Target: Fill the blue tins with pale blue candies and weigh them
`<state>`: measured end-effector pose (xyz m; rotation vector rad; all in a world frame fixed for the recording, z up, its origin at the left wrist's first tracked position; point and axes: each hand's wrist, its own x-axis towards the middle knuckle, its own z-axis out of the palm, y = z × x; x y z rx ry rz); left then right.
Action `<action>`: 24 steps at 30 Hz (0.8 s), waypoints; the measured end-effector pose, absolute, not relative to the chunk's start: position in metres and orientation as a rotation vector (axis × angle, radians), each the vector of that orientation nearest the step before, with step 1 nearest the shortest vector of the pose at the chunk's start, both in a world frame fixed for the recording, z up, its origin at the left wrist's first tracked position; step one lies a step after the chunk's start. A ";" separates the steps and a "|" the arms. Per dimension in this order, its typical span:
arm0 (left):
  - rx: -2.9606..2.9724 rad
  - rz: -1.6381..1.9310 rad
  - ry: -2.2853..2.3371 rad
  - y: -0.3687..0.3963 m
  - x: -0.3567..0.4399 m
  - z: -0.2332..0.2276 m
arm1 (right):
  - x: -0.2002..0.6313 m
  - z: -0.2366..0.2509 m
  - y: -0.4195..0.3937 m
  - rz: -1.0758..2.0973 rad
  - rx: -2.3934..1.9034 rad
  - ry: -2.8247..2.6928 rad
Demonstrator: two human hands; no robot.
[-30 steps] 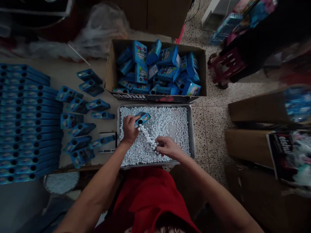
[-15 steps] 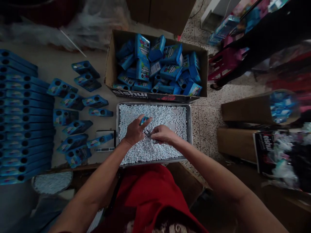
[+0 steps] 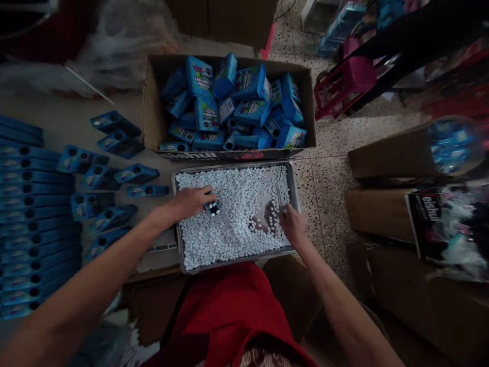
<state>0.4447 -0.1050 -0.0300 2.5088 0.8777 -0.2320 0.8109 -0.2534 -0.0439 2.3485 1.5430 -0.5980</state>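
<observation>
- The right hand point(image 3: 293, 224) sits near the right edge of the metal tray point(image 3: 183, 265). Its fingers curl shut on a thin flat strip point(image 3: 279, 198) that points away from the person. If it pushes too hard, little white candies point(image 3: 233, 224) could hop over the low rim and land on the floor point(image 3: 332, 153).
- The left hand point(image 3: 189, 201) reaches in from the left with the arm stretched long. Its fingers pinch a small blue candy box point(image 3: 212, 208), pressed down into the candies. The box could tip or slip, and the candies inside it could pour back out.
- On the tabletop point(image 3: 76, 107) to the left lie more blue boxes point(image 3: 114, 173), some in neat rows and some loose. A swinging elbow could knock them out of place.
- Behind the tray, touching it, a cardboard carton point(image 3: 153, 122) is heaped with blue boxes. It is piled high, so a bump could make one tumble into the tray.
</observation>
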 end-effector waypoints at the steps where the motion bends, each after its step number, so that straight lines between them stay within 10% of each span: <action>1: 2.505 -0.227 0.943 -0.108 0.439 -0.027 | 0.809 -0.057 -0.246 -0.536 2.331 1.549; 11: 2.360 0.029 1.716 -0.190 0.433 -0.030 | 0.756 -0.100 -0.222 -0.664 2.139 1.878; 24: 2.142 0.421 1.991 -0.193 0.449 -0.045 | 0.735 -0.091 -0.253 -1.663 2.261 1.929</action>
